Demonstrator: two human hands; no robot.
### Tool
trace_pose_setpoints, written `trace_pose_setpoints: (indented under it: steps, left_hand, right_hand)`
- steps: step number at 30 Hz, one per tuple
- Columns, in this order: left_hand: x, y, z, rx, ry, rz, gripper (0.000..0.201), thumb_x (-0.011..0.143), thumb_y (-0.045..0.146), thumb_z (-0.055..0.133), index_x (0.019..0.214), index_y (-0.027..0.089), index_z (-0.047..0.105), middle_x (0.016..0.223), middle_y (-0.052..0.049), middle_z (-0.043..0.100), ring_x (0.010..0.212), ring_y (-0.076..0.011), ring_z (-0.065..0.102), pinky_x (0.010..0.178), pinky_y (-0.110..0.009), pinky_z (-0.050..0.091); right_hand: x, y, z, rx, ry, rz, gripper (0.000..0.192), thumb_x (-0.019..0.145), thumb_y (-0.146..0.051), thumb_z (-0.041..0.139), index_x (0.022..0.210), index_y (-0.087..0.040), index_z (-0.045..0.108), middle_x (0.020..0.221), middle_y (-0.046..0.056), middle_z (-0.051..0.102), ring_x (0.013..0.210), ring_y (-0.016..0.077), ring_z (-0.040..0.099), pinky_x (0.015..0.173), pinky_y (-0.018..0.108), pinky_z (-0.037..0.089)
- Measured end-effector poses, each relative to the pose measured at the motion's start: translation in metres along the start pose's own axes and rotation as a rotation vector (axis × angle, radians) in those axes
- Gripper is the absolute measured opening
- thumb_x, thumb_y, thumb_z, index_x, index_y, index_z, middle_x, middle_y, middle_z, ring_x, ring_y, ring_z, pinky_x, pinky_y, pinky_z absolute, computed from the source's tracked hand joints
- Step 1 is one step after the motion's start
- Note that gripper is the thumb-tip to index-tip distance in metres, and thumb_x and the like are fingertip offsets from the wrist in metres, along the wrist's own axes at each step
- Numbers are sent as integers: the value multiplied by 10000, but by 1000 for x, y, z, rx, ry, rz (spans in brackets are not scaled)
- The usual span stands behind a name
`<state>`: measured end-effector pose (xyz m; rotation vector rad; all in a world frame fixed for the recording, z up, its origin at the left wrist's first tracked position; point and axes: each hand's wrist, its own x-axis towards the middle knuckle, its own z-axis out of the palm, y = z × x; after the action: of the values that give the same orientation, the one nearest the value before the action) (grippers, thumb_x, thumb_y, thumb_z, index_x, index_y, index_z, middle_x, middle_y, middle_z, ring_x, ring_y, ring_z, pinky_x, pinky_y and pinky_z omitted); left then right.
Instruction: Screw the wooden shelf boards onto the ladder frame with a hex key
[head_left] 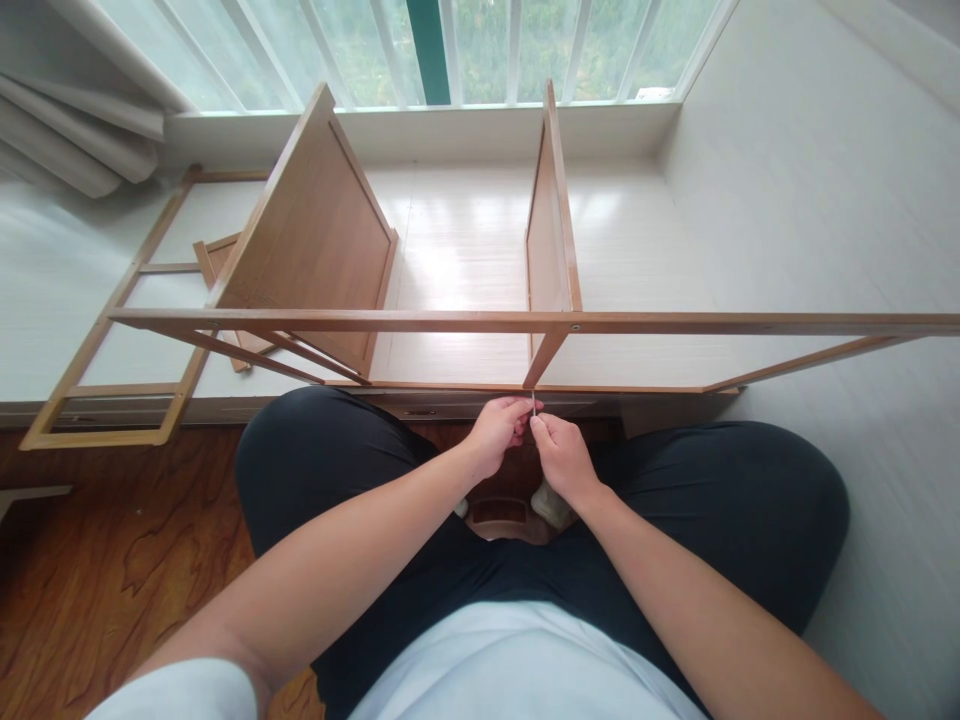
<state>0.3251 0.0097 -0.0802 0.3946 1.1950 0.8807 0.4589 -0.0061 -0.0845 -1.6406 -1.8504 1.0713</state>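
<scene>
A wooden frame [420, 320] with slender rails stands across the windowsill in front of me. At its lower rail, below the middle upright [546, 355], a thin metal rod [533, 397] points up against the wood; it resembles a hex key, but most of it is hidden. My right hand [564, 457] is closed, pinching the rod's lower part between thumb and finger. From the left side, my left hand [496, 432] meets it with fingers curled and fingertips on the rod near the rail. Both hands are between my knees.
Two wooden panels, a left one [315, 240] and a middle one [550, 210], rise from the frame. A ladder-like wooden frame [124, 290] and a small wooden piece [217, 258] lie left. A curtain [67, 100] hangs by the window; a wall [817, 170] bounds the right.
</scene>
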Motion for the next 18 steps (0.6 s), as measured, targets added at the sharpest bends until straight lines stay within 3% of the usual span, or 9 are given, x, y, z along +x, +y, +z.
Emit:
trace_pose_setpoints:
  steps: [11, 18]
  left_hand:
    - [-2, 2, 2, -3, 27, -15, 261, 714, 338, 756, 858, 120, 751, 550, 56, 450, 493, -55, 391, 511, -197, 308]
    - [0, 0, 1, 2, 24, -17, 293, 696, 360, 766, 873, 127, 750, 569, 46, 484, 507, -61, 426, 513, -195, 315]
  right_hand:
    - [2, -4, -2, -221, 42, -29, 317, 913, -293, 492, 613, -198, 518, 581, 9, 588, 530, 126, 427, 564, 285, 212]
    - [3, -6, -1, -399, 39, -42, 274, 926, -259, 508, 682, -192, 613, 670, 43, 674, 579, 146, 491, 578, 300, 191]
